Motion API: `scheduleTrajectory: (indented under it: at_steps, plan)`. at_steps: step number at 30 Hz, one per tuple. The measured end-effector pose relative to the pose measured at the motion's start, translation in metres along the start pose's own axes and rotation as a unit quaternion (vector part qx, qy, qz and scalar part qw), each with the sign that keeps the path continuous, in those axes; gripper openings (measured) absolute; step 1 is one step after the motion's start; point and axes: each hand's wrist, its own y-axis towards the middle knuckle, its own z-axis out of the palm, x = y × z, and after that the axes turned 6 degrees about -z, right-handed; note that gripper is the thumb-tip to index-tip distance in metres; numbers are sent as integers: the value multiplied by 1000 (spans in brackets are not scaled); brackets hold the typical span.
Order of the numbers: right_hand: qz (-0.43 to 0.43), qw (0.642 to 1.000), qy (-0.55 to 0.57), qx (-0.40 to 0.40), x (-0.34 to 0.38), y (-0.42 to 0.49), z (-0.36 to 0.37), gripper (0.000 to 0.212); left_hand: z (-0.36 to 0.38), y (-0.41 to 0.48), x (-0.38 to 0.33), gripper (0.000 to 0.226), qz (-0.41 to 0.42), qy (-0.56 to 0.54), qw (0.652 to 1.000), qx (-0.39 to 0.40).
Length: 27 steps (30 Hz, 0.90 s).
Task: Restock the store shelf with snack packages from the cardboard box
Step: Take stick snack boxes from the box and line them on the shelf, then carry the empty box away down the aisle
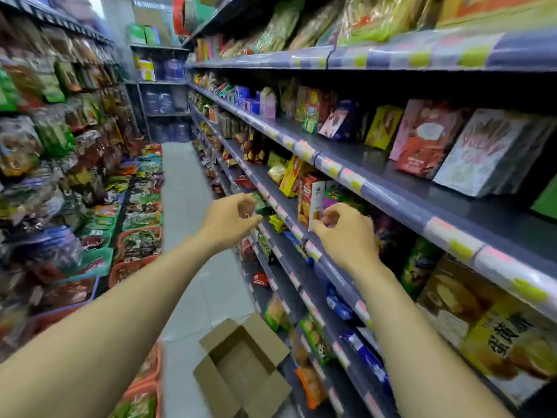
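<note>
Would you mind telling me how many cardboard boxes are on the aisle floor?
1: the open cardboard box on the floor beside the shelf; others may be out of view.

left hand (230,221): 1 | right hand (346,236): 1 | cardboard box (211,384): 1 | snack packages (422,140): too many to count

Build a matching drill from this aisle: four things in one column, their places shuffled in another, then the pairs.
1. open brown cardboard box
2. pink house-shaped carton
3. upright orange-and-white carton
4. orange plastic basket

a. left side of the aisle
b. on the floor
c. by the right hand
d. second shelf down, farther along

Pairs: 1-b, 2-d, 3-c, 4-a
</note>
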Motion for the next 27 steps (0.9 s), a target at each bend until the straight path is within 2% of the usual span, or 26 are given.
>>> scheduleTrajectory:
  at_steps: [6,13,16,20,22,25,27]
  plan:
    - [73,992,3,102,-29,42,168,34,23,64,157,36,-72,43,995,52]
    - [166,973,-48,153,-103,61,342,33,117,122,326,35,-138,59,974,170]
    - [207,952,-101,201,-162,45,414,29,180,124,395,34,-175,61,959,216]
    - [260,923,-126,256,-240,4,502,52,272,106,486,41,-230,75,924,296]
    - [281,902,-143,296,-286,-20,549,52,323,92,535,52,-259,73,904,333]
    - [301,883,-159,324,-346,-48,609,44,393,74,603,63,-287,90,889,345]
    - [327,864,-194,331,-389,-70,650,52,438,64,646,69,-288,115,887,343]
